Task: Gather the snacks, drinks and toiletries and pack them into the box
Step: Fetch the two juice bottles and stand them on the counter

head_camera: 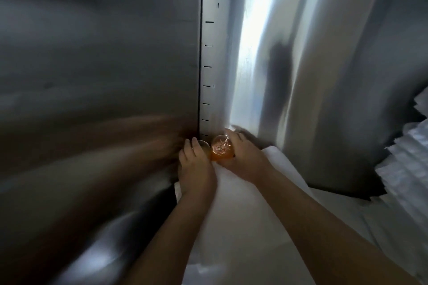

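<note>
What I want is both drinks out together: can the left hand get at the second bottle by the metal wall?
Probably yes. The left hand lies over the second bottle with nothing between them. The right hand grips the orange bottle close beside it, so space is tight.

Brushed metal panel [92, 53] fills the left, dim and blurred. Just right of it a slotted metal strip [209, 58] runs upright, with dark notches all the way down. On the right is a shiny metal wall [335, 76] catching a bright streak of light. A white sheet [243, 210] lines the near floor, and rumpled white wrapping [410, 162] crowds the right edge.
</note>
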Available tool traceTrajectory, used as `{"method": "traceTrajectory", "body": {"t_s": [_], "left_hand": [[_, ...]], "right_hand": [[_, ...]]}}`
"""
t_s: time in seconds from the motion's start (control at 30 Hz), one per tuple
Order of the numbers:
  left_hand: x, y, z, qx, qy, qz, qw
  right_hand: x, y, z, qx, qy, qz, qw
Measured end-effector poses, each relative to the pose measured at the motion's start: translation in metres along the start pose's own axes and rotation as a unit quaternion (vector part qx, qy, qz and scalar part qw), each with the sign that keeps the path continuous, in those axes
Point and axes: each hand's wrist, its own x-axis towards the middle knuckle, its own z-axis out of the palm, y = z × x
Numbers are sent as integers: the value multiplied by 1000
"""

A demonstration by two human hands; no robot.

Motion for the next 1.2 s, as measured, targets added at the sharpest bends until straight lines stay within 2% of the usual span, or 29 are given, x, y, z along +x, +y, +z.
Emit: {"method": "traceTrajectory", "body": {"t_s": [0.07,0.2,0.37,0.53,0.73,0.83,0.97,1.07,1.2], "left_hand": [[7,4,5,13,11,-8,1000],[21,8,13,-9,31,-16,999],[18,2,18,-29,59,-2,998],[10,3,12,-91,103,53,989],[3,12,1,-178,155,131,963],[1,17,-6,-187,153,191,951],[9,26,-22,-227,138,229,936],[17,35,-43,-287,150,265,908],[21,48,-73,-334,211,291,871]], "right_hand": [[8,6,0,10,-3,8,1000],[10,13,4,45,48,19,998],[7,19,8,97,97,-13,990],[-3,17,8,120,190,-30,974],[-14,14,5,169,281,-62,943],[-16,12,0,199,292,-70,933],[-16,-2,-21,250,303,-51,918],[-18,-13,-52,281,338,-48,897],[-22,-24,-96,302,373,-73,874]]}}
